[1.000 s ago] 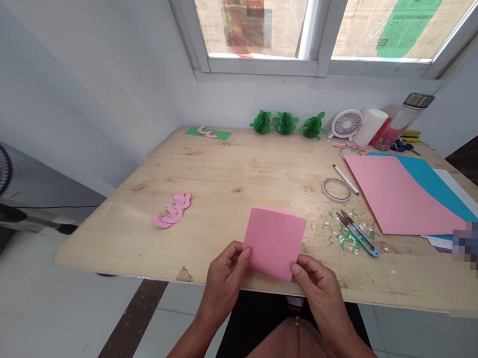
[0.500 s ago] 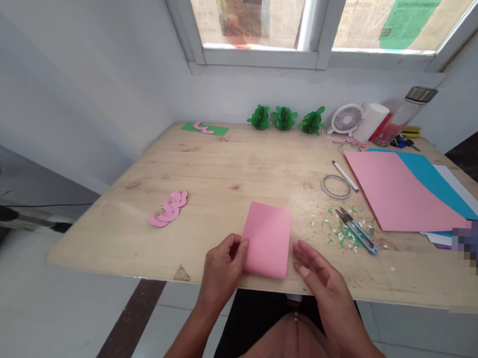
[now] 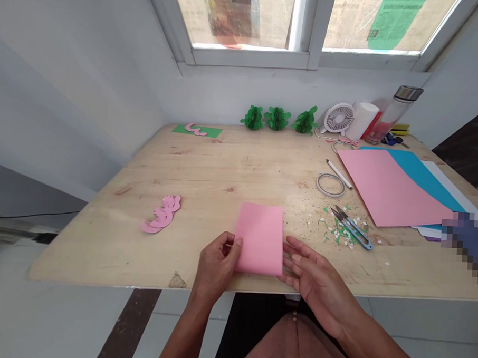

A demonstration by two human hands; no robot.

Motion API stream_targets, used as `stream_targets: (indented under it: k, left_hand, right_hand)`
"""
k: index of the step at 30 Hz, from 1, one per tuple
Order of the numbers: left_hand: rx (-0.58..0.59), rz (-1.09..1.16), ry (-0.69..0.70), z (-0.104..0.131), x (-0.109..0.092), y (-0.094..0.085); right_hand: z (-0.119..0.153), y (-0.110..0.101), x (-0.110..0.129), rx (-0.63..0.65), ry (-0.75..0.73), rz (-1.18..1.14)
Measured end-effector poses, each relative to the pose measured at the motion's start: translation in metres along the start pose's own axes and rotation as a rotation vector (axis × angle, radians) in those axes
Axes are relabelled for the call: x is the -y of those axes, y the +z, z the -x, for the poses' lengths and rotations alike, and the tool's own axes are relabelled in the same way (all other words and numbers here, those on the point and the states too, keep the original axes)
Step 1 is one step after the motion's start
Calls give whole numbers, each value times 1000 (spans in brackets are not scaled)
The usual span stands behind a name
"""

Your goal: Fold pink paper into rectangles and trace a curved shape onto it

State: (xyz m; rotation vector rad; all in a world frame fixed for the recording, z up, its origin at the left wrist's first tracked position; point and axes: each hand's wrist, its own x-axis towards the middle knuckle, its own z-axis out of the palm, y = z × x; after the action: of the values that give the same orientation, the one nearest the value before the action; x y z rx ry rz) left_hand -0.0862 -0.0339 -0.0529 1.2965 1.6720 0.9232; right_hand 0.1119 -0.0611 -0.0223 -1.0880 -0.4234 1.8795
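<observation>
A folded sheet of pink paper (image 3: 259,238) is held near the table's front edge. My left hand (image 3: 218,260) pinches its left side, thumb on top. At the paper's right edge is my right hand (image 3: 312,272), its fingers spread and palm turned inward, with some fingertips at or just behind the edge. To the left lie pink paper cut-outs (image 3: 162,216) with wavy outlines. Thread snips (image 3: 352,228) with blue handles rest to the right among green and white paper scraps (image 3: 339,235).
Rolls of tape (image 3: 330,185) and a white pen (image 3: 339,174) lie right of centre. Large pink sheets (image 3: 385,190) cover blue and white ones. Along the wall stand green paper shapes (image 3: 277,118), a small fan (image 3: 339,118) and a bottle (image 3: 396,114). A green strip (image 3: 213,132) lies far left.
My right hand has moved in to the paper's right edge and turned its palm more upward. My left hand keeps its pinch. The whole view has shifted slightly.
</observation>
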Motion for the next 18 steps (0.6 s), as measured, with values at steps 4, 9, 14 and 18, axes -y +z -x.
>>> stream_targets:
  k: [4, 9, 14, 18]
  left_hand:
    - [45, 77, 18, 3, 2, -1]
    - [89, 158, 47, 11, 5, -2]
    - [94, 257, 4, 25, 1, -2]
    - [37, 335, 9, 32, -4, -1]
  right_hand:
    - [-10, 6, 0, 3, -28, 41]
    - [-19, 9, 1, 21, -122, 224]
    - [-14, 4, -3, 155, -216, 431]
    - [-4, -1, -6, 100, -444, 686]
